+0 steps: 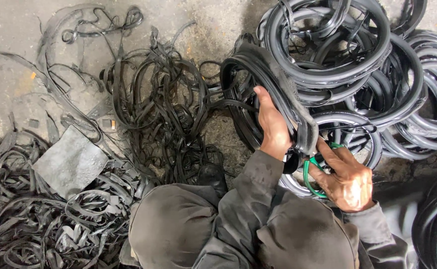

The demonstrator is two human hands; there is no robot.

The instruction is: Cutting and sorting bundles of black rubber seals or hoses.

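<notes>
Head view. The left hand (273, 130) has its fingers closed around the edge of a black rubber tyre strip (273, 79), held upright at the centre. Just right of the strip, the right hand (347, 179) grips green-handled scissors (312, 172), its fingers wrapped through the handles; the blades are hidden behind the strip. Right of the strip lies a pile of rubber rings (378, 74); left of it, tangled rubber offcuts (163, 109) on the concrete floor (9, 30).

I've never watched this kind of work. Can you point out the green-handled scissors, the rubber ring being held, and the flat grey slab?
green-handled scissors (308, 175), head view, on the green handle loop.
rubber ring (283, 87), head view, on its outer band.
flat grey slab (71, 162), head view, its middle.
</notes>
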